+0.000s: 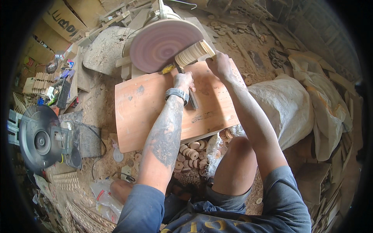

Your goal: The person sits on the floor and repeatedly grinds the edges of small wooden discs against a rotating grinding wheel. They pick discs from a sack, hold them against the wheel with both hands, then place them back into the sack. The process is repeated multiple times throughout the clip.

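At the far edge of the wooden board: one large, round, pinkish sanding disc. In front of its lower right part: one row of pale wooden rounds, tilted; whether they touch, I cannot tell. My right hand: closed on the row's right end. My left hand: apart from the right, curled around a dark bar over the board.

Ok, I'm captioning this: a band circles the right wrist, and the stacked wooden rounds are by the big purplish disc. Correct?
One slip: the head view shows the band on the left wrist. The stacked wooden rounds are indeed by the big purplish disc.
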